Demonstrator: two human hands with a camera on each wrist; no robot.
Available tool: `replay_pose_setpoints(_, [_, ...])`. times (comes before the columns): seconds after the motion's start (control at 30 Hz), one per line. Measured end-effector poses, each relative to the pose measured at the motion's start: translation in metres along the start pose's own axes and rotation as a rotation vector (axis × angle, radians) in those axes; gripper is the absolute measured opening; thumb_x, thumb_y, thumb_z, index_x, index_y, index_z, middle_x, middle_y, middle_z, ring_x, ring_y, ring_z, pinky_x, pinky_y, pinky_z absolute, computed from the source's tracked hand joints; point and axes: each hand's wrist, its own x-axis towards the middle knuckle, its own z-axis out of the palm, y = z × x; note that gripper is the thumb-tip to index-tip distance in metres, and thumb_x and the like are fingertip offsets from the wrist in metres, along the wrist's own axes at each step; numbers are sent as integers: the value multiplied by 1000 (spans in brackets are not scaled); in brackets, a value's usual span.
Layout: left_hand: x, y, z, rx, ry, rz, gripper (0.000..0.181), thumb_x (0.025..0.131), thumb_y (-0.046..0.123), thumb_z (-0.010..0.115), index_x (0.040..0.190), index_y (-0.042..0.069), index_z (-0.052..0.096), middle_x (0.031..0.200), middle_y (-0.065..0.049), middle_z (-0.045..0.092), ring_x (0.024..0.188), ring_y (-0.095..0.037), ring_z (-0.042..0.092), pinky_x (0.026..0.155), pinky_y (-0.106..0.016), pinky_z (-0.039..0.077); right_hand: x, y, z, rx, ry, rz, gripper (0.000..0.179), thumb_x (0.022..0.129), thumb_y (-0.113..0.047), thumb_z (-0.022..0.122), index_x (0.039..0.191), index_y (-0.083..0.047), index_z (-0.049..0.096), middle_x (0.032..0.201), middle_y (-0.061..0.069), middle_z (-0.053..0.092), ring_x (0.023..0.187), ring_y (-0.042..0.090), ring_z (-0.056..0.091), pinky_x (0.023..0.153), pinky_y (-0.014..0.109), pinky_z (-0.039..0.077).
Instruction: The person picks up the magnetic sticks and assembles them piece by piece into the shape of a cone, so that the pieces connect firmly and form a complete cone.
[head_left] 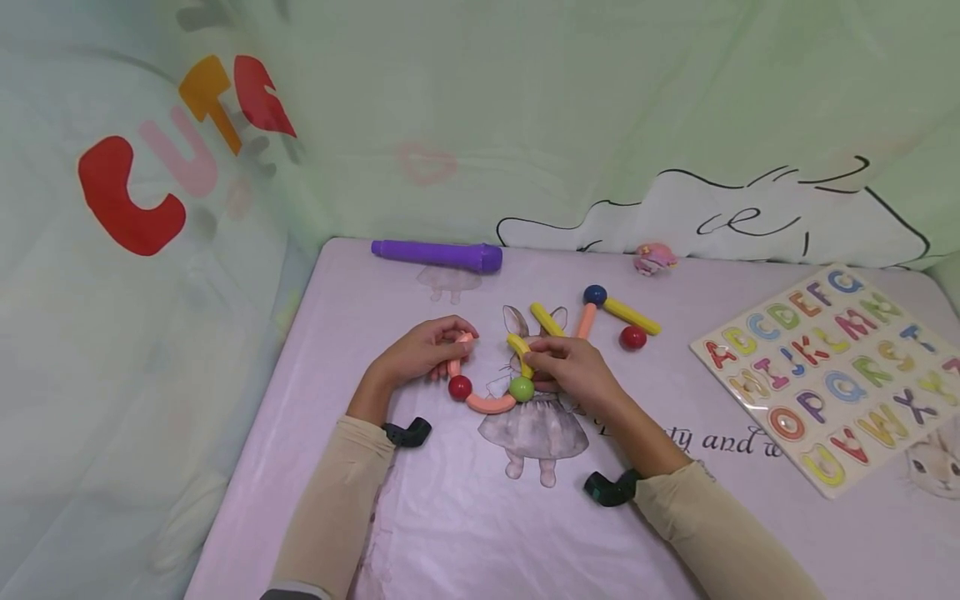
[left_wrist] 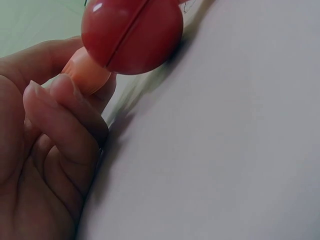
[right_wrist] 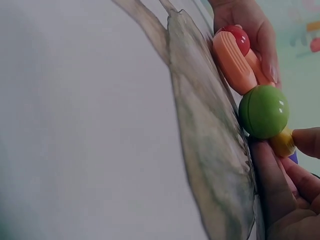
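Note:
My left hand [head_left: 423, 350] grips an orange rod [head_left: 454, 367] that joins a red ball [head_left: 460, 387]. From that ball a curved orange rod [head_left: 491, 405] runs to a green ball [head_left: 522, 388]. Pinched in my right hand [head_left: 573, 368] is a yellow curved rod [head_left: 519, 345], which meets the green ball from above. Together the pieces make a U shape, low over the tablecloth. In the left wrist view the red ball [left_wrist: 132, 35] stands just beyond my fingers. The right wrist view has the green ball [right_wrist: 264, 111] beside my thumb and the yellow rod [right_wrist: 283, 143].
Beyond my right hand lie a yellow rod [head_left: 547, 319], a blue ball [head_left: 595, 295] with an orange and a yellow rod [head_left: 632, 317] at it, and a loose red ball [head_left: 633, 337]. A purple toy microphone [head_left: 437, 255], a pink toy [head_left: 655, 258] and an alphabet board [head_left: 765, 417] surround them.

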Motion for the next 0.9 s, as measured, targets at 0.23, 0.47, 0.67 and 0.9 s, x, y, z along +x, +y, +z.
replay_pose_setpoints(0.23, [0, 0, 0, 3, 1, 2, 28, 100, 30, 66, 124, 16, 64, 84, -8, 65, 53, -14, 51, 49, -26, 46, -1, 0, 2, -25, 21, -14, 40, 97, -34, 71, 129, -10, 68, 114, 12, 70, 88, 15, 72, 79, 28, 61])
replay_pose_setpoints(0.47, [0, 1, 0, 12, -1, 1, 27, 101, 28, 66, 124, 15, 64, 83, -8, 65, 53, -15, 51, 49, -26, 46, -4, 1, 2, -82, 34, -49, 42, 97, -31, 72, 133, -11, 66, 106, 12, 72, 81, 17, 72, 74, 27, 61])
replay_pose_setpoints(0.67, [-1, 2, 0, 23, 0, -4, 27, 100, 28, 66, 124, 16, 64, 82, -8, 64, 53, -15, 51, 50, -26, 46, -4, 3, 3, -120, 56, -84, 37, 96, -28, 72, 128, -10, 68, 98, 11, 73, 75, 18, 71, 69, 28, 61])
replay_pose_setpoints(0.9, [-1, 3, 0, 41, 2, -3, 27, 101, 29, 65, 124, 16, 64, 80, -7, 63, 53, -15, 51, 50, -26, 46, -4, 4, 4, -145, 62, -115, 36, 97, -27, 72, 126, -7, 69, 93, 11, 73, 72, 16, 70, 67, 28, 61])
